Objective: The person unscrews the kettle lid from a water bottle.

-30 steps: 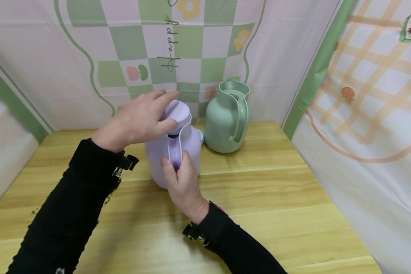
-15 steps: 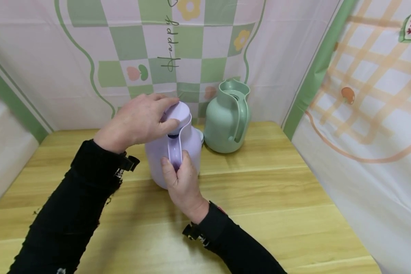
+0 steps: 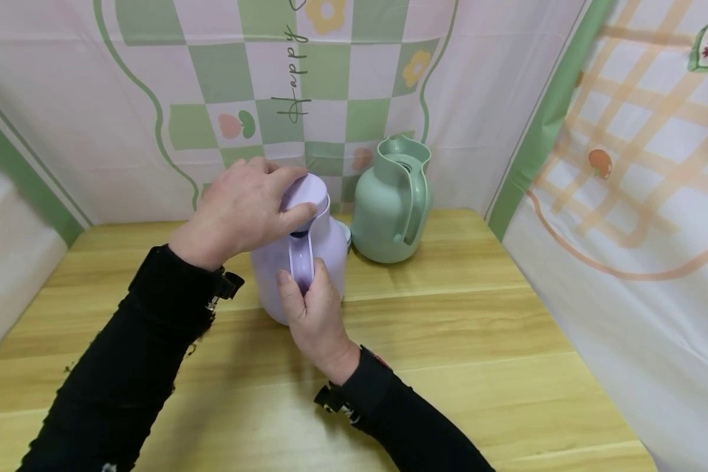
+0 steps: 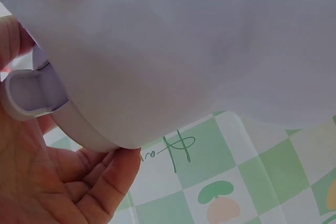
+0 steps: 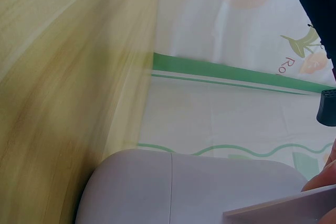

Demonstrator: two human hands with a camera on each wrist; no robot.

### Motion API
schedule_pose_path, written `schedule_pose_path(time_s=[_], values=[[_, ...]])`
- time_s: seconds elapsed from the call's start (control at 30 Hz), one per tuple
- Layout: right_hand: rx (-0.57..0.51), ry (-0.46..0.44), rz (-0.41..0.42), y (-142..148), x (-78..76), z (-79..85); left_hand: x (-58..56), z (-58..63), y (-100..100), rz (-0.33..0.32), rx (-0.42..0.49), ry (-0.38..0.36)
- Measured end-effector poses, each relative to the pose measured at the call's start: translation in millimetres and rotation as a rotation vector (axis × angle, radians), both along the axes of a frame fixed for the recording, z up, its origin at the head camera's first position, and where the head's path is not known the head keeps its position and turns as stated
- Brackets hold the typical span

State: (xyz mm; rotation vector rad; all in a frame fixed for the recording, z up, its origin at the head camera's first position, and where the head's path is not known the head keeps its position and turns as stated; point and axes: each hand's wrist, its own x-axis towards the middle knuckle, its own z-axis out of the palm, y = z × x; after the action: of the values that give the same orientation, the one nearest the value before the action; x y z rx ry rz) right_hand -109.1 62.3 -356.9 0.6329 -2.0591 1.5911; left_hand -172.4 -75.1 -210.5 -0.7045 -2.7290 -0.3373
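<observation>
A lilac thermos jug [image 3: 265, 282] stands upright on the wooden table, its handle toward me. My left hand [image 3: 236, 206] is over the top, holding the round lilac lid [image 3: 307, 190] with the thumb along the near side and fingers at the far side. Those fingers [image 4: 113, 182] curl at the jug's rim in the left wrist view. My right hand [image 3: 318, 321] grips the lower part of the handle [image 3: 301, 259], thumb on its left. The right wrist view shows the jug's side [image 5: 136, 187], with part of the hand at the right edge.
A green thermos jug [image 3: 383, 216] stands behind and to the right, its top uncovered and handle toward the near right. A pale rounded edge [image 3: 346, 237] peeks out between the two jugs. Patterned cloth [image 3: 218, 72] hangs along the table's back and sides.
My left hand has turned slightly on the lid, its thumb shifting right along the near side and wrist moving right. The right hand and both jugs have stayed in place.
</observation>
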Motion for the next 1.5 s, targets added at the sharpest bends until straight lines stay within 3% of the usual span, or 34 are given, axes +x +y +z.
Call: schedule_pose_path(time_s=[0.57,0.87,1.33,1.5], values=[[-0.014,-0.008,0.011,0.1,-1.2,-0.7,10.2,-1.4,11.4,0.127,-0.020,0.050],[-0.014,-0.002,0.017,0.0,-1.9,-1.5,10.9,-1.3,12.1,0.140,-0.078,0.047],[-0.013,-0.006,0.023,-0.3,-0.5,-0.1,10.6,-3.1,16.1,0.194,-0.029,0.102],[-0.014,-0.010,0.031,-0.2,-1.6,-0.7,11.4,-1.9,16.0,0.204,-0.019,0.087]])
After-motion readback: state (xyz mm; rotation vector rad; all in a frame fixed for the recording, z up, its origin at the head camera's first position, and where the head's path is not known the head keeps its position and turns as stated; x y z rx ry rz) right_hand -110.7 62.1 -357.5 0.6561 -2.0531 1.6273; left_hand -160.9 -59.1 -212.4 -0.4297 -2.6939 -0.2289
